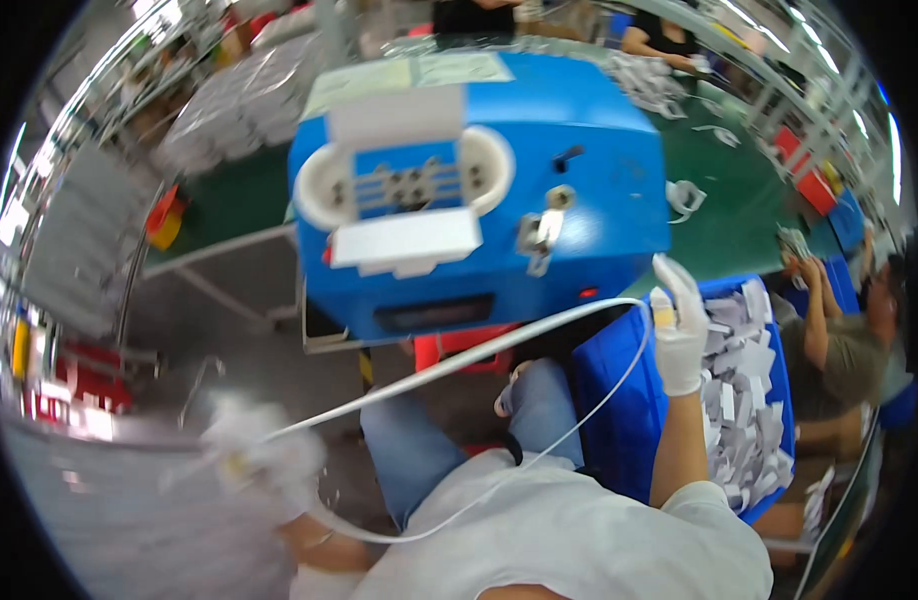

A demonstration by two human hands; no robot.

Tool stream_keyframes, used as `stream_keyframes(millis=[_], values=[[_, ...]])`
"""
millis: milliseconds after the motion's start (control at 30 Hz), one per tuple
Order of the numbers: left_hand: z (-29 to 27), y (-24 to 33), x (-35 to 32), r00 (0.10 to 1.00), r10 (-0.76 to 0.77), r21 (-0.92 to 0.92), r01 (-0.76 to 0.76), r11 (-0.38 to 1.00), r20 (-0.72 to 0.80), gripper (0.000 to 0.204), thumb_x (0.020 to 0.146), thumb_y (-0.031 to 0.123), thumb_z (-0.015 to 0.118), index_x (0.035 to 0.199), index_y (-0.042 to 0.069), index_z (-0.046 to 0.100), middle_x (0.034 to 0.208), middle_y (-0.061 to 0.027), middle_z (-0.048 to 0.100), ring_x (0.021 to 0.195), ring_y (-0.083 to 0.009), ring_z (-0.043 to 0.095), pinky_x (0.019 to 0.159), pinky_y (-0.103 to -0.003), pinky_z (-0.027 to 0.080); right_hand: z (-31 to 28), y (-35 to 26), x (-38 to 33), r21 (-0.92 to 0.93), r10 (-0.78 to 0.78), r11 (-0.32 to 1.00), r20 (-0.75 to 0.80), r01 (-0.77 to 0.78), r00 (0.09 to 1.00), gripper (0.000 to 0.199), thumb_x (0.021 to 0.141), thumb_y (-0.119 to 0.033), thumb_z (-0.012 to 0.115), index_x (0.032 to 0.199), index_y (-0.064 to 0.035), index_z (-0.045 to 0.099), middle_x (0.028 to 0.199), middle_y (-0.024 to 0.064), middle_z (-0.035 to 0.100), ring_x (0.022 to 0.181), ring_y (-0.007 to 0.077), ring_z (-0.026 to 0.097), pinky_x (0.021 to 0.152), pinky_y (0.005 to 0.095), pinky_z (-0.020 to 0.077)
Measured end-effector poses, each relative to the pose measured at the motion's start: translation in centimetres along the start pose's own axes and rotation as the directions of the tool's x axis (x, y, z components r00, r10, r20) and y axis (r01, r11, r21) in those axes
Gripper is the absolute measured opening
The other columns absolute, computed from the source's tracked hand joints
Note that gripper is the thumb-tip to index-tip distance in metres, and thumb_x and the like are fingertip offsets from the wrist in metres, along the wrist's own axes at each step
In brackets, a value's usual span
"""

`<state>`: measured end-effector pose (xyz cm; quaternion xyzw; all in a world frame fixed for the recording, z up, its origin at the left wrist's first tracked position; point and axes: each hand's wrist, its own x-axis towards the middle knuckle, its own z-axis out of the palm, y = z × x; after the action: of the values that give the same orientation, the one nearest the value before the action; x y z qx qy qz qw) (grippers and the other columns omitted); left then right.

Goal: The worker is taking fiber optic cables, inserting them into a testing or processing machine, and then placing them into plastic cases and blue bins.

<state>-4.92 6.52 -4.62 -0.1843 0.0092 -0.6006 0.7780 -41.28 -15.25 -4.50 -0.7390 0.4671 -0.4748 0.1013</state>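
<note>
My left hand, in a white glove and smeared by motion, is out at the lower left, closed around a bundle of white cable. From it a white cable stretches across above my lap, bends beside my right hand and loops back below. My right hand, gloved with yellowish tape on a finger, is raised with its fingers stretched out. The cable's bend lies against or just beside its thumb side; I cannot tell if they touch. In front stands a blue machine with white round guides, a metal fixture and a white block.
A blue bin full of white pieces stands at my right. The green table behind carries cable coils and bagged white goods. A grey surface lies at lower left. Other people sit at the far side and right.
</note>
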Motion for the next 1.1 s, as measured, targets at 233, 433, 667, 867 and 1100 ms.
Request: stream_keyframes(millis=[233,433,667,867,1100], values=[[0.5,-12.6,8.9,0.982,-0.188,0.968,0.059,0.242,-0.013,0.035,0.094,0.036,0.053,0.090,0.002,0.055,0.057,0.0010,0.045,0.044,-0.0057,0.040,0.042,-0.021,0.034,0.8,-9.2,1.0,0.417,-0.041,0.892,0.457,-0.173,0.889,0.033,0.087,-0.031,0.063,0.085,0.0011,0.069,0.067,0.0001,0.051,0.059,0.0075,0.045,0.053,0.0208,0.0312],[1.8,-7.1,10.6,0.954,0.281,0.992,-0.120,0.047,0.102,0.017,0.091,0.017,0.059,0.091,0.000,0.057,0.056,0.0032,0.045,0.039,-0.0005,0.030,0.036,-0.016,0.021,-1.3,-5.2,0.3,0.320,0.128,0.918,0.327,-0.237,0.936,0.018,0.086,-0.015,0.063,0.079,0.0008,0.064,0.067,-0.0018,0.047,0.060,0.0053,0.039,0.054,0.0202,0.0283],[2.9,-6.9,13.9,0.963,0.262,0.997,-0.045,-0.069,0.062,0.011,0.088,0.011,0.059,0.091,0.001,0.058,0.065,-0.0010,0.053,0.044,0.0006,0.034,0.038,-0.015,0.022,0.0,-5.9,2.2,0.268,0.063,0.958,0.147,-0.101,0.987,0.003,0.084,0.001,0.060,0.080,0.0015,0.061,0.074,-0.0006,0.048,0.067,0.0062,0.043,0.060,0.0192,0.0329],[2.5,-6.4,15.3,0.965,0.260,1.000,-0.019,-0.015,0.023,0.011,0.086,0.003,0.061,0.095,-0.002,0.058,0.077,-0.0069,0.063,0.058,-0.0019,0.053,0.047,-0.012,0.037,0.3,-5.8,3.4,0.248,0.023,0.968,0.084,-0.043,0.996,0.001,0.082,0.002,0.063,0.083,0.0019,0.063,0.075,0.0006,0.052,0.069,0.0065,0.047,0.061,0.0188,0.0356],[1.2,-7.5,15.5,0.930,0.279,0.937,-0.146,-0.318,0.240,0.008,0.087,0.001,0.060,0.094,-0.001,0.057,0.083,-0.0067,0.063,0.072,-0.0076,0.060,0.059,-0.018,0.048,-1.7,-4.3,5.0,0.196,0.026,0.979,0.127,-0.051,0.992,0.008,0.086,-0.008,0.062,0.085,0.0004,0.064,0.074,-0.0021,0.050,0.066,0.0044,0.042,0.060,0.0187,0.0322]])
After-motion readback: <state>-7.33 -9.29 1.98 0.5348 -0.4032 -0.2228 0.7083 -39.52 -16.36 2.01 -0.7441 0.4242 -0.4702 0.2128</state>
